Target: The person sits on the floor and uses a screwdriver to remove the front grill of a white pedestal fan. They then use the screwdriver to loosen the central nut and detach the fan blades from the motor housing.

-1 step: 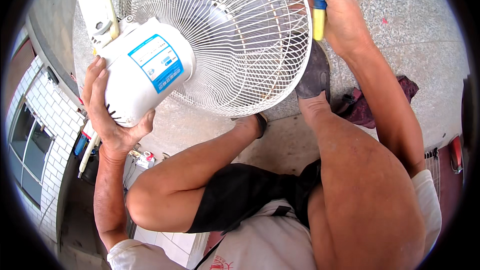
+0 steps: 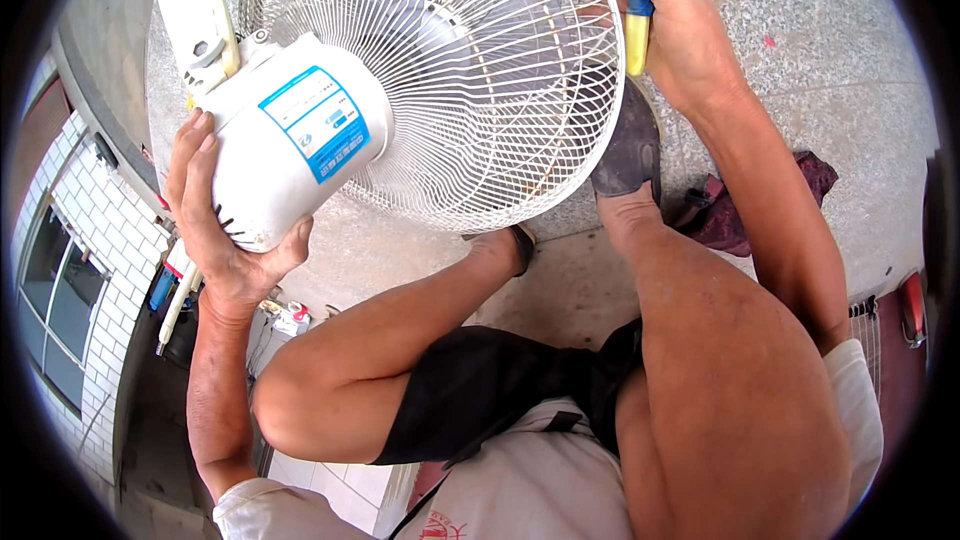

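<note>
An electric fan [image 2: 480, 120] with a white wire guard lies tilted before me, the back of its motor housing [image 2: 270, 205] toward me. On that white housing is a blue and white label [image 2: 318, 125]. My left hand [image 2: 225, 240] wraps round the housing's near end, thumb and fingers on opposite sides. At the guard's right rim, my right hand [image 2: 690, 35] is closed on a tool with a yellow and blue handle [image 2: 637, 40]. The tool's working end is hidden, so its kind cannot be told. Some right fingers show behind the guard wires.
A pale fan stand [image 2: 190, 10] joins the housing at upper left. My shod foot [image 2: 628, 145] is by the guard's right edge. A dark red cloth [image 2: 720, 215] lies on the speckled stone floor [image 2: 820, 50]. At far left is a white tiled wall [image 2: 110, 310] with a window.
The fan's housing has shifted very slightly to the right with my left hand still round it. The yellow handle's end has moved up a little.
</note>
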Tool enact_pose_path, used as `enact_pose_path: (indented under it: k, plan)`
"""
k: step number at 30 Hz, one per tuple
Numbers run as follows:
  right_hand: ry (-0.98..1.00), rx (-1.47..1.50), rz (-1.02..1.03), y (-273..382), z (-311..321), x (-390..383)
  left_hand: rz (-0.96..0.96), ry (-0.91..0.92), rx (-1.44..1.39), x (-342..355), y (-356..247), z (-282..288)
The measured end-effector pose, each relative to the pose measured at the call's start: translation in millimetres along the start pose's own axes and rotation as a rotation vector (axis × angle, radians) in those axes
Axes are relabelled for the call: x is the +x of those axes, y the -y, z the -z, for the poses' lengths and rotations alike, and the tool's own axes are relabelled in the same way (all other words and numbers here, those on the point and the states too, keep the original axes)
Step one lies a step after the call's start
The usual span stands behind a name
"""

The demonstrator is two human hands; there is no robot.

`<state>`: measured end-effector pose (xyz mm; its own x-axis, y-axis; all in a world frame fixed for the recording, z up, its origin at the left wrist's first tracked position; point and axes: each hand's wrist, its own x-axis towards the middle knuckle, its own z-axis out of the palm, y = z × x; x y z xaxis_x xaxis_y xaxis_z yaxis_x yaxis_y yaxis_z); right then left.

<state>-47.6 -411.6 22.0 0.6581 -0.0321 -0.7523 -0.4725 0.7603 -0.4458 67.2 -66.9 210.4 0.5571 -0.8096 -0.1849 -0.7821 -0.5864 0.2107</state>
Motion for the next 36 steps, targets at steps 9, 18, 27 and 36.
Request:
enact_pose_path:
  k: [9,18,27,36]
  plan:
    - [-0.193,-0.297,0.152,-12,-15,5,-0.014,0.062,0.025,16,-17,0]
    - [-0.276,-0.638,0.457,12,1,1,0.009,0.041,0.067,23,-30,-3]
    - [0.242,-0.942,0.029,61,-41,-84,-0.025,-0.059,0.024,23,-28,-8]
    - [0.335,-0.876,-0.173,33,-97,-97,-0.02,-0.107,-0.015,13,-22,-14]
